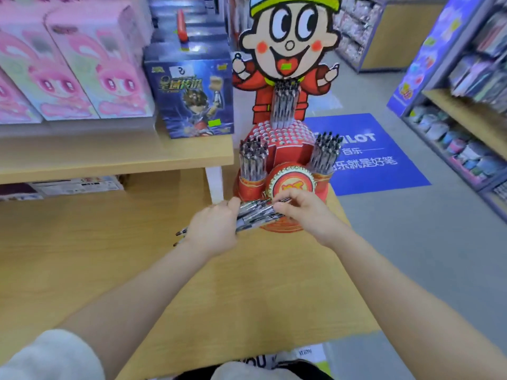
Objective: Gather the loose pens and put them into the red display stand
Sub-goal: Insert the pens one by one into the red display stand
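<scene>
A red display stand [279, 149] with a cartoon-boy backboard stands at the far right end of the wooden table [192, 283]. Its left cup, right cup and top rack hold upright black-and-silver pens. My left hand [212, 229] grips a bundle of loose pens [256, 213] lying crosswise just in front of the stand's base; pen tips stick out past my wrist on the left. My right hand [299, 211] pinches the other end of the bundle, fingers curled over the pens beside the stand's gold-rimmed medallion [292, 183].
A raised shelf [109, 160] at the left carries pink toy boxes [82, 67] and a blue figure box [192, 94] close to the stand. To the right are a grey floor, a blue floor sticker [378, 160] and stocked store shelves [466, 127].
</scene>
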